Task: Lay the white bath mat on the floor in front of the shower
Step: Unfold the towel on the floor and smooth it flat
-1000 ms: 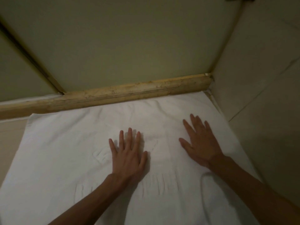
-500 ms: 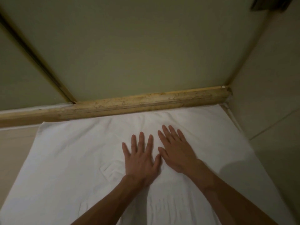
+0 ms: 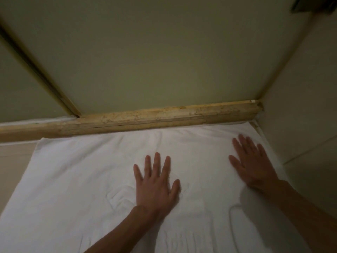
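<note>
The white bath mat (image 3: pixel 76 179) lies spread flat on the floor, its far edge against the worn wooden shower threshold (image 3: pixel 145 117). My left hand (image 3: pixel 156 183) presses palm-down on the mat's middle, fingers apart. My right hand (image 3: pixel 251 161) lies flat on the mat near its right edge, fingers spread, close to the wall. Small wrinkles show in the cloth left of my left hand. Neither hand grips anything.
The frosted shower door (image 3: pixel 155 52) rises behind the threshold, with a metal frame strip (image 3: pixel 38 70) at the left. A tiled wall (image 3: pixel 306 106) bounds the right side. Beige floor tile (image 3: pixel 14 161) shows left of the mat.
My right hand slid from beside my left hand out toward the mat's right edge. My left hand stayed in the middle.
</note>
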`<state>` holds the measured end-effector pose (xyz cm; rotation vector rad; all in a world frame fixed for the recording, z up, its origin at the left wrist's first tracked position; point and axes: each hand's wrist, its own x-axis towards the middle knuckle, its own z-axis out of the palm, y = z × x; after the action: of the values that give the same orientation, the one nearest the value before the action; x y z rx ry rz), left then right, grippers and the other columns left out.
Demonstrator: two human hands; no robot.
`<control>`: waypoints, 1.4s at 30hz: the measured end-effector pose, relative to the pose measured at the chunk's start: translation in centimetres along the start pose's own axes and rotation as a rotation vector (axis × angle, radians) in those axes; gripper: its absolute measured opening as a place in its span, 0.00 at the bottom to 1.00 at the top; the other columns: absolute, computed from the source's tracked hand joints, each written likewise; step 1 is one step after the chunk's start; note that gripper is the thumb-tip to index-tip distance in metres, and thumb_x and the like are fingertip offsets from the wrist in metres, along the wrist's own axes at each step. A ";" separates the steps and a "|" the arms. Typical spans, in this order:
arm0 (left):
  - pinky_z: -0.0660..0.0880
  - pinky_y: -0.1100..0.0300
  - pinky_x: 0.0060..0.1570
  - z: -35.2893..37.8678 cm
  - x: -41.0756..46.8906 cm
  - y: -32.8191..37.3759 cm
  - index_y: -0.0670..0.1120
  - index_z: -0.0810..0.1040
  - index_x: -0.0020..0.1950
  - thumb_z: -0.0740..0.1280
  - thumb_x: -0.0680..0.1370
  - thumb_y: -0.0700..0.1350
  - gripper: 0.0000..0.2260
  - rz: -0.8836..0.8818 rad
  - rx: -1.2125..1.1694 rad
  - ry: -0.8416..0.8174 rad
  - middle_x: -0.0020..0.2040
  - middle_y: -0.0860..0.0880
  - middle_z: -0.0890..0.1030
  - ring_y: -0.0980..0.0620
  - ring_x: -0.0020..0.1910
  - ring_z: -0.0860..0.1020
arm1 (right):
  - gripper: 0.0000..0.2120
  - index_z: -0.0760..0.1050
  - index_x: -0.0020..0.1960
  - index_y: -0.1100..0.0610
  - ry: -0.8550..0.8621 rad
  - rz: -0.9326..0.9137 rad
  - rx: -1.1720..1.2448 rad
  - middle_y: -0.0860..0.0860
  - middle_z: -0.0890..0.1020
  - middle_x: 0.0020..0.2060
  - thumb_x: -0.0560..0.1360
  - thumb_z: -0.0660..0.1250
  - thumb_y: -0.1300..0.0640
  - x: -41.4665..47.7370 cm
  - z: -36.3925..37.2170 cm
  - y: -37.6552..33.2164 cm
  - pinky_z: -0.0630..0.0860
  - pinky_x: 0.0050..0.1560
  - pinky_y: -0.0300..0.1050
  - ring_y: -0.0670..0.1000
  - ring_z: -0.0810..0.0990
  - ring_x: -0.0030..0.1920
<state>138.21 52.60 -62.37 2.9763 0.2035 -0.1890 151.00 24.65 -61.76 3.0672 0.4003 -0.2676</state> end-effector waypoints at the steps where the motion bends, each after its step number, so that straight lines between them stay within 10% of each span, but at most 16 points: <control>1: 0.30 0.39 0.70 0.0 0.0 0.0 0.58 0.34 0.77 0.37 0.74 0.67 0.33 0.000 -0.001 0.001 0.78 0.50 0.35 0.44 0.75 0.31 | 0.30 0.40 0.78 0.50 -0.004 0.015 0.010 0.51 0.40 0.78 0.80 0.44 0.41 0.0 -0.1 0.5 0.41 0.75 0.51 0.51 0.40 0.77; 8: 0.31 0.37 0.70 -0.1 0.0 0.1 0.57 0.37 0.78 0.39 0.74 0.67 0.34 0.003 -0.013 0.010 0.78 0.49 0.36 0.43 0.76 0.32 | 0.30 0.50 0.78 0.58 0.078 0.203 0.143 0.56 0.46 0.78 0.81 0.50 0.45 0.4 -1.4 -1.5 0.43 0.75 0.53 0.54 0.45 0.77; 18: 0.30 0.38 0.70 0.1 0.1 0.1 0.58 0.38 0.78 0.42 0.75 0.67 0.34 0.001 -0.028 0.040 0.78 0.50 0.37 0.44 0.76 0.31 | 0.30 0.44 0.78 0.54 0.024 -0.342 0.180 0.52 0.41 0.78 0.81 0.44 0.42 4.9 -2.5 -13.7 0.37 0.75 0.48 0.50 0.38 0.77; 42: 0.36 0.38 0.72 0.3 0.1 0.0 0.58 0.45 0.79 0.45 0.75 0.67 0.34 0.001 -0.051 0.064 0.79 0.50 0.43 0.44 0.77 0.37 | 0.33 0.42 0.78 0.56 0.046 -0.107 0.043 0.52 0.43 0.78 0.79 0.43 0.40 5.6 0.0 -1.1 0.39 0.75 0.49 0.51 0.42 0.77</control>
<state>138.30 52.55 -62.71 2.9337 0.2110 -0.0875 156.00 27.14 -62.73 3.1035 0.5699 -0.2127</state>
